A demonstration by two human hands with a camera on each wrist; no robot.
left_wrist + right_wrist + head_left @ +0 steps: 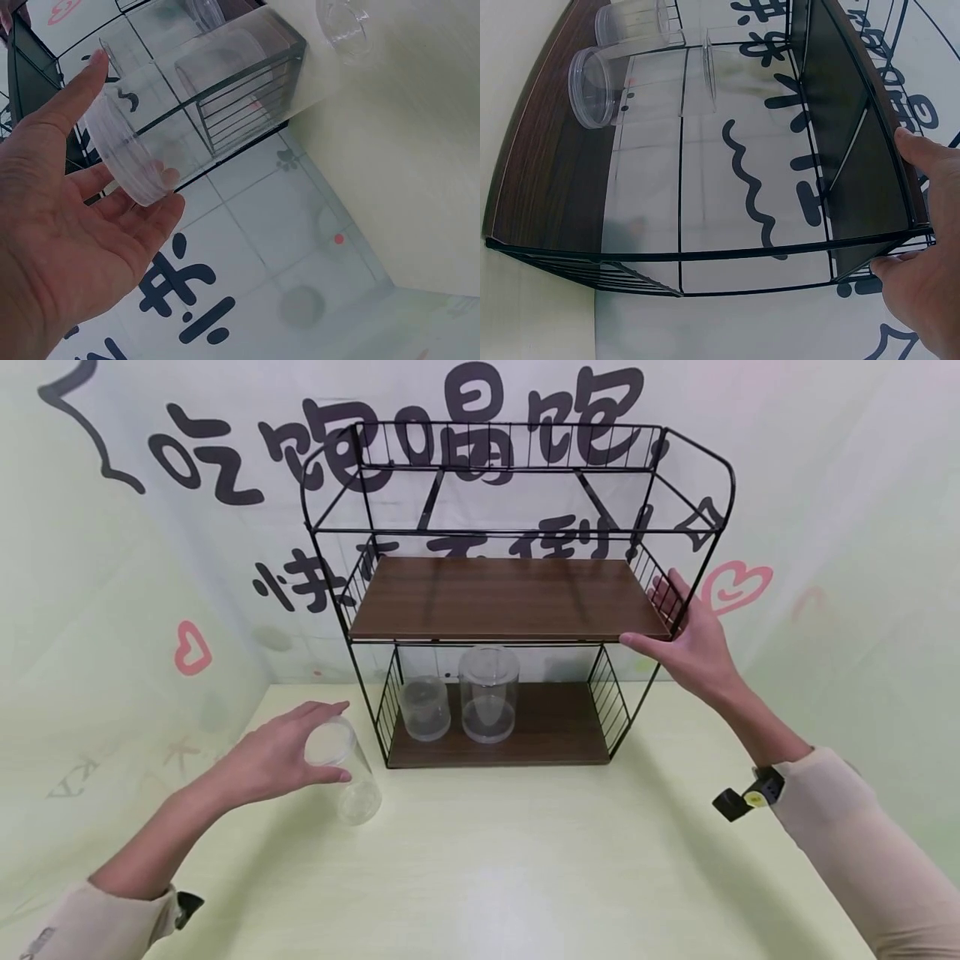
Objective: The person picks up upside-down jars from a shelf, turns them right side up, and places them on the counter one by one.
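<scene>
At the lower left of the head view, the left hand [277, 756] rests with relaxed, nearly straight fingers on top of a clear jar [347, 774] that stands on the table [525, 860], just left of the rack's lower left corner. The left wrist view shows the thumb and fingertips [166, 178] touching the rim of the jar's lid end, the palm spread and not wrapped around it. Bare tabletop lies left of and in front of the jar, toward the lower edge of the frame; a narrow gap separates the jar from the rack's wire side.

In the centre stands a black wire rack [517, 527] with two brown wooden shelves. On the lower shelf [555, 727], toward its left half, sit a short clear jar [425, 707] and, just right of it, a taller clear jar [489, 693]; the two are near each other but apart. The right half of that shelf is bare, and so is the middle shelf [510, 597].

At the right, the right hand [693, 639] holds the right end of the middle shelf: the thumb runs along the front edge, the fingers [667, 589] reach up against the wire side panel. In the right wrist view the fingers [930, 161] lie against the board's edge. Open table spreads right of the rack.
</scene>
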